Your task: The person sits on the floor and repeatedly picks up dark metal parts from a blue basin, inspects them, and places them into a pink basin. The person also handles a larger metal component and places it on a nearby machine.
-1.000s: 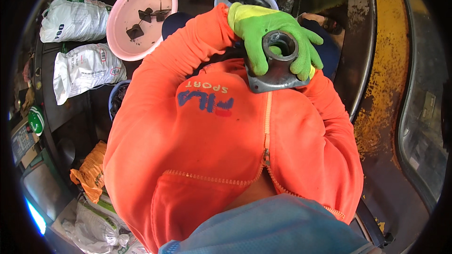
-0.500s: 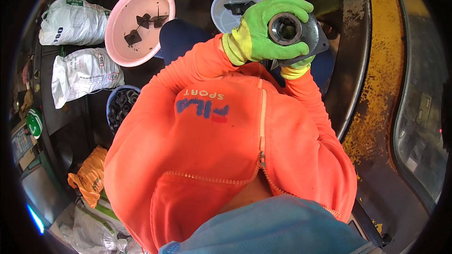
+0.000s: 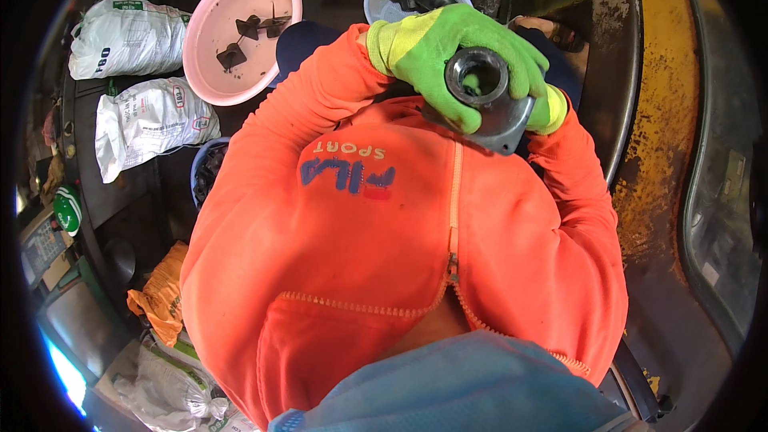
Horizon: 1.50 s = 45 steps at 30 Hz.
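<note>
A black flanged part (image 3: 504,118) with a round, hollow collar is held in front of my chest. My left hand (image 3: 448,56), in a green glove with a yellow cuff, wraps its fingers and thumb around the collar. From the right, my right hand (image 3: 550,112) reaches behind the flange, wearing a matching glove. Most of its fingers are hidden by the part and the left hand. Through the collar's bore a bit of green glove shows, apparently a fingertip of the right hand. The flange has a small hole in its lower corner.
A pink basin (image 3: 196,40) with several dark pieces stands at upper left. Beyond my hands is a bluish basket (image 3: 376,2) holding black parts. White sacks (image 3: 128,38) lie at left, above another basket (image 3: 194,172) of black parts. A rusty yellow machine frame (image 3: 660,112) borders the right.
The flanged part has come lower, closer to my chest, and its flange has turned downward. Green glove now shows inside the bore. Both hands have moved along with the part.
</note>
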Motion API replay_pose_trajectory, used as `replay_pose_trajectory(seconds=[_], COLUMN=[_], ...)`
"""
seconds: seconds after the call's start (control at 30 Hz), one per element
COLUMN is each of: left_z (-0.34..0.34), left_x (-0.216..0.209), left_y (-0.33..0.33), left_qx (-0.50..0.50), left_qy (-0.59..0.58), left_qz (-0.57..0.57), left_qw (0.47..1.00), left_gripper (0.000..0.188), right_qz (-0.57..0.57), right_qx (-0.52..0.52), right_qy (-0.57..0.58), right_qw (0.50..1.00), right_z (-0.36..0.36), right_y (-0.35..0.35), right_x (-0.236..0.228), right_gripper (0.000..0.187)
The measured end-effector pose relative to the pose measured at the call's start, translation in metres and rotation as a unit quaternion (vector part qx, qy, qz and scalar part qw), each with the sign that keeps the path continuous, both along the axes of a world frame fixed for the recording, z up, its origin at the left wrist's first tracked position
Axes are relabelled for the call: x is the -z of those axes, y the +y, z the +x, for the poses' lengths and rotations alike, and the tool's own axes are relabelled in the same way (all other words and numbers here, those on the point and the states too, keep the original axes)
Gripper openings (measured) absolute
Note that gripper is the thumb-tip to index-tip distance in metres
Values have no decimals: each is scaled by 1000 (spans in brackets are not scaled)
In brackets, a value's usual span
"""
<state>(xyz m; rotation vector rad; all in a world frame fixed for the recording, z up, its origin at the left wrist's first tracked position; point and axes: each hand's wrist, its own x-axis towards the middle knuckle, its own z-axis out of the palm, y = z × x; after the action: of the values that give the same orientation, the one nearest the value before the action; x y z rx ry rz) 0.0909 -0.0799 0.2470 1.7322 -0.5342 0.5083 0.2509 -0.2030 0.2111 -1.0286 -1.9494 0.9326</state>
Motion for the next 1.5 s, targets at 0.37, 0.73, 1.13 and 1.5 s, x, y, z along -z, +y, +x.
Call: replay_pose_trajectory(seconds=[0.37,0.73,1.13,1.5], left_z=[-19,-13,-16,-20], left_x=[2,57,60,28], left_y=[28,-2,8,7], left_qx=[-366,9,-89,-104], left_qy=[98,137,150,78], left_qz=[122,-690,-653,-633], left_qw=[917,710,737,763], left_gripper=[65,66,36,46], right_qz=[-315,-124,167,117], right_qx=[143,345,216,218], right_qy=[527,240,-143,-68], right_qw=[776,899,951,966], right_z=[7,1,22,1], right_y=[29,48,32,26], right_x=[37,9,-7,-10], right_gripper=[39,38,20,21])
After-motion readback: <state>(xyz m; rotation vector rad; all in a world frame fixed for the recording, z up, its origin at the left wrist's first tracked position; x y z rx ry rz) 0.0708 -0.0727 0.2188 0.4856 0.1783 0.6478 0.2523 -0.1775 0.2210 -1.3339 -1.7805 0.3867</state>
